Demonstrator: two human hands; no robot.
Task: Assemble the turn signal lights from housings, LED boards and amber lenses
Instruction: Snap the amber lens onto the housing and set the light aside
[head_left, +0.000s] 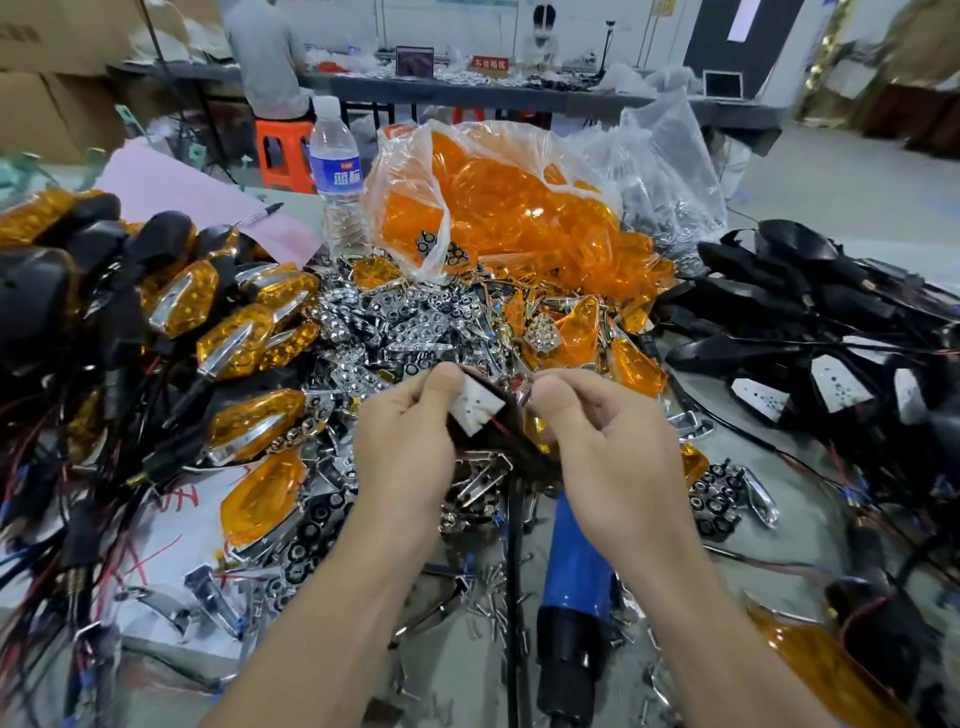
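Observation:
Both hands hold one black housing (511, 415) above the middle of the table, its white LED board (475, 408) facing up with red wires beside it. My left hand (405, 441) grips the housing's left side, thumb near the board's top edge. My right hand (597, 436) grips the right side with curled fingers. A heap of chrome reflectors (410, 322) lies just behind. Loose amber lenses (576, 332) sit to the right of that heap. A clear bag of amber lenses (498, 202) stands further back.
Finished amber lights (239, 332) with black wires pile up on the left. Black housings with boards (831, 364) lie on the right. A water bottle (337, 176) stands at the back. A blue electric screwdriver (574, 587) lies near me among small screws (488, 587). Two people sit at a far table.

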